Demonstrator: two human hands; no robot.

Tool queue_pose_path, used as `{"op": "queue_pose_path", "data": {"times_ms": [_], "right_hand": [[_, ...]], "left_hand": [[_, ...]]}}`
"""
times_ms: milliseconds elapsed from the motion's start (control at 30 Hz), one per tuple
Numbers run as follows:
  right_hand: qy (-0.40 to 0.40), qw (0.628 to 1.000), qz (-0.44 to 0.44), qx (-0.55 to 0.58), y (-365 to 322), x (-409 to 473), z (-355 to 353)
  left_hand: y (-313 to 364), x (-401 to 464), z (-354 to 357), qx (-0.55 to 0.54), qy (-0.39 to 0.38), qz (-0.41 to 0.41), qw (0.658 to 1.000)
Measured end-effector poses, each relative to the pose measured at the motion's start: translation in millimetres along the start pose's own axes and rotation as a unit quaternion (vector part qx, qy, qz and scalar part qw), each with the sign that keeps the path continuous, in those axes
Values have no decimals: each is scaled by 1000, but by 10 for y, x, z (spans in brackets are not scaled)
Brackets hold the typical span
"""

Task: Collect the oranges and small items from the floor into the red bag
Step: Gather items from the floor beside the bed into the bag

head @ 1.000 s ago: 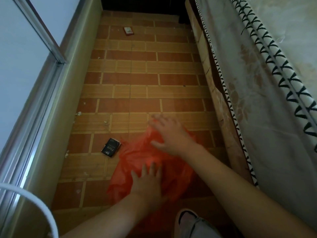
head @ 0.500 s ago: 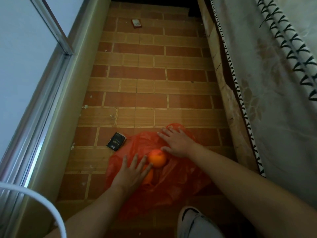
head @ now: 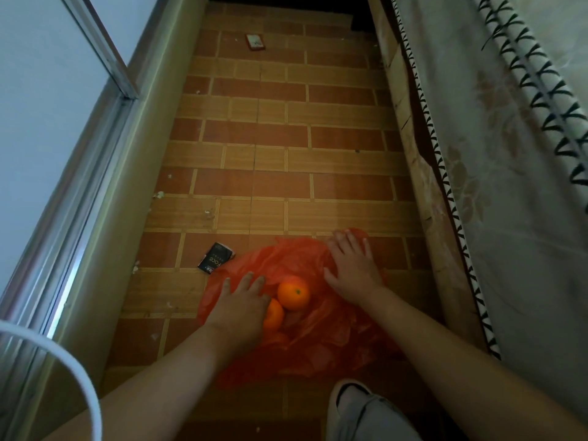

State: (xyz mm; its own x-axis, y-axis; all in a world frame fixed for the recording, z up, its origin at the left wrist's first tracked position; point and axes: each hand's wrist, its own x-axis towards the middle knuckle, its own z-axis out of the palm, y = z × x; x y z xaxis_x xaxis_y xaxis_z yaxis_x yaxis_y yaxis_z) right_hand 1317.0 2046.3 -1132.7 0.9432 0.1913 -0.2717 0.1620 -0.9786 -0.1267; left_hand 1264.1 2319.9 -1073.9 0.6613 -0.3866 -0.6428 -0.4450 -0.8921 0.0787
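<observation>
Since the earlier frame, a second orange (head: 273, 316) is being exposed beside the left hand (head: 239, 308), and the right hand (head: 352, 268) is being found shifted further toward the bag's far right edge. Both hands are being held flat, fingers straight and spread, palms pressing down on the red bag (head: 321, 342); nothing is being gripped. The bag is being kept spread on the tiled floor (head: 273, 160) beneath and between the two hands. One orange (head: 293, 292) is lying on the bag between the hands; the other is being touched and partly covered by the left hand's thumb side. A black packet (head: 215, 258) is lying on the floor just beyond the left hand's fingertips, at the bag's edge. A small red card (head: 255, 42) is lying well beyond both hands. A shoe (head: 346, 396) is showing near the right forearm.
</observation>
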Motion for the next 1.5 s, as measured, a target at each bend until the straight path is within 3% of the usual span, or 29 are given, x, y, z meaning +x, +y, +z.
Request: {"op": "queue_pose_path", "data": {"times_ms": [233,400,567,700,933,1133,1333,1500], "right_hand": [[117,990,-76,37,-577,20,-171],[73,981,-146,109,-1006,328,-303],[-20,970,-173,170,-1453,755,-329],[-76,964,-248,66,-1835,1068,-279],[-102,924,-350,-118,-2186,1309,-117],[-133,925,-336,-114,-2092,1286,-17],[-107,949,-276,-105,-1896,1201,105],[-46,978,-203,-5,-1631,1136,-22]], "left_hand": [[102,-52,-117,-90,85,-28,992],[-101,-175,-79,-62,71,-38,995],[-305,-303,77,-74,0,-61,995],[-457,-426,172,-73,-40,-71,994],[-606,-613,171,-105,-28,-81,991],[-735,-723,206,-144,27,-89,985],[-698,-620,126,-159,65,-74,982],[-607,-481,53,-143,98,-67,983]]}}
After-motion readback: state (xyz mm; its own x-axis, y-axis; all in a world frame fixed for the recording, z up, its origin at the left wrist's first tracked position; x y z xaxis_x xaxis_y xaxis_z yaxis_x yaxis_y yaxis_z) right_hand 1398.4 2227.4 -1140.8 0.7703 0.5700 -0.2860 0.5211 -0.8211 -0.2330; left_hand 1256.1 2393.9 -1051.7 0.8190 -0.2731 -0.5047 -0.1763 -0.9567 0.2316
